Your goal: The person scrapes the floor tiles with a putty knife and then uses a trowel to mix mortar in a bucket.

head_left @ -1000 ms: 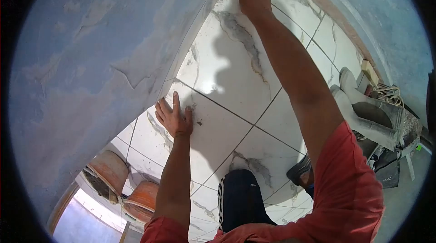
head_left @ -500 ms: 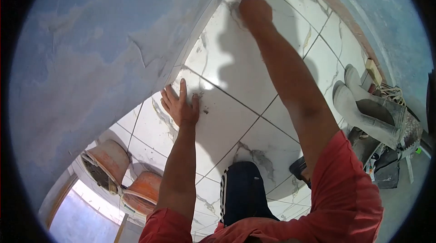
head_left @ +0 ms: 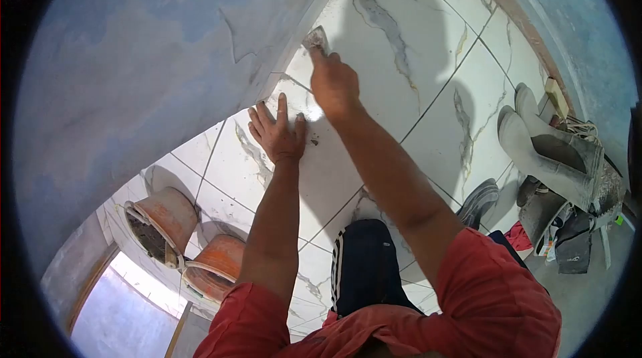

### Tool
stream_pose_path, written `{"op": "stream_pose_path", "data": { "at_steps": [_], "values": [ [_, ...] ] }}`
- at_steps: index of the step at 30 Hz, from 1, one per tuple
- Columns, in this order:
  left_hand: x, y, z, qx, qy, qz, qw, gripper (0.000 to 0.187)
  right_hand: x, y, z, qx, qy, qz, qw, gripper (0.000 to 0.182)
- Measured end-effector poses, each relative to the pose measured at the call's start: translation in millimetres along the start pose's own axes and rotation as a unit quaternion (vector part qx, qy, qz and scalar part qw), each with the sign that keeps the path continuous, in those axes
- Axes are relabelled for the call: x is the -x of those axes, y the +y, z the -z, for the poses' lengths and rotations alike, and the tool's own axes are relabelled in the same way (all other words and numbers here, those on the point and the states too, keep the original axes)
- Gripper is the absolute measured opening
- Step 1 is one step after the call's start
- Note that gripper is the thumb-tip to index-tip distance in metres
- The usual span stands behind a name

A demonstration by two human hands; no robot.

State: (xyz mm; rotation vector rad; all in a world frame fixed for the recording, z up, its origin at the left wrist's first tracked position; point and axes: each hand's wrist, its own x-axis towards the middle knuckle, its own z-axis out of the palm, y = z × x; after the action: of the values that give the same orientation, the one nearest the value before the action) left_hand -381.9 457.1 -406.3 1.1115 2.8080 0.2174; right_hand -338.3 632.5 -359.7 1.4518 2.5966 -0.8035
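Note:
My right hand [head_left: 336,87] grips a scraper [head_left: 315,38] with a dusty, wide blade. Its blade lies at the seam where the white marbled floor tiles [head_left: 394,43] meet the blue wall [head_left: 167,43]. My left hand [head_left: 279,134] rests on a tile close to the wall corner, fingers spread and holding nothing. A few dark crumbs [head_left: 314,137] lie on the tile just right of it. The scraper's handle is hidden inside my right hand.
Two orange buckets [head_left: 175,214] stand at the lower left by the wall. Grey rubber boots [head_left: 545,150] lie at the right among bags and tools, near a small wooden block [head_left: 556,97]. My knee [head_left: 364,264] and a dark sandal [head_left: 478,203] are on the floor.
My right hand has drawn the scraper back along the wall seam toward me, from the far end to near my left hand. My left hand stays on its tile.

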Motion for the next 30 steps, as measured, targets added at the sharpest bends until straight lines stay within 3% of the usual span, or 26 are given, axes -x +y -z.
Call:
{"op": "stream_pose_path", "data": {
  "at_steps": [5,7,9,11,14,16,18,19,20,23,25,27,29,30],
  "values": [
    [2,-1,-2,-0.002,-0.001,0.009,1.000,0.068,-13,11,5,0.005,0.024,-0.037,0.999,0.023],
    [2,-3,-3,0.007,-0.002,0.006,1.000,0.070,0,-4,-17,-0.006,0.052,-0.026,0.998,0.026],
    [3,-6,-5,0.030,0.027,0.002,0.999,0.071,40,-24,-35,0.010,0.012,-0.022,1.000,0.041],
    [2,-4,0,0.181,0.093,0.011,0.979,0.071,64,-36,-48,-0.074,-0.038,-0.021,0.996,0.044],
    [6,-11,-2,0.171,0.115,-0.007,0.979,0.069,75,-31,-9,-0.092,-0.063,0.011,0.994,0.044],
    [7,-8,4,0.146,0.131,-0.009,0.981,0.065,89,-21,22,-0.019,-0.081,0.016,0.996,0.043],
    [7,-12,3,0.157,0.159,-0.019,0.975,0.062,110,9,41,0.009,-0.117,0.042,0.992,0.060],
    [8,-14,3,0.162,0.176,-0.014,0.971,0.062,130,18,61,-0.013,-0.097,0.066,0.993,0.060],
    [12,-16,7,0.171,0.202,0.018,0.964,0.062,152,28,81,-0.032,-0.083,0.091,0.992,0.060],
    [31,-26,10,0.168,0.164,0.103,0.967,0.062,207,78,111,-0.058,-0.053,0.139,0.987,0.059],
    [61,-54,1,0.227,0.220,0.248,0.916,0.060,240,106,124,-0.053,-0.056,0.141,0.987,0.059],
    [97,-93,18,0.187,0.168,0.323,0.912,0.062,260,125,122,-0.029,-0.104,0.069,0.992,0.060],
    [135,-125,12,0.119,0.257,0.323,0.903,0.058,270,118,110,-0.009,-0.114,0.100,0.988,0.058],
    [144,-140,15,0.122,0.250,0.330,0.902,0.058,267,99,104,-0.023,-0.124,0.183,0.975,0.056]
  ]
}}
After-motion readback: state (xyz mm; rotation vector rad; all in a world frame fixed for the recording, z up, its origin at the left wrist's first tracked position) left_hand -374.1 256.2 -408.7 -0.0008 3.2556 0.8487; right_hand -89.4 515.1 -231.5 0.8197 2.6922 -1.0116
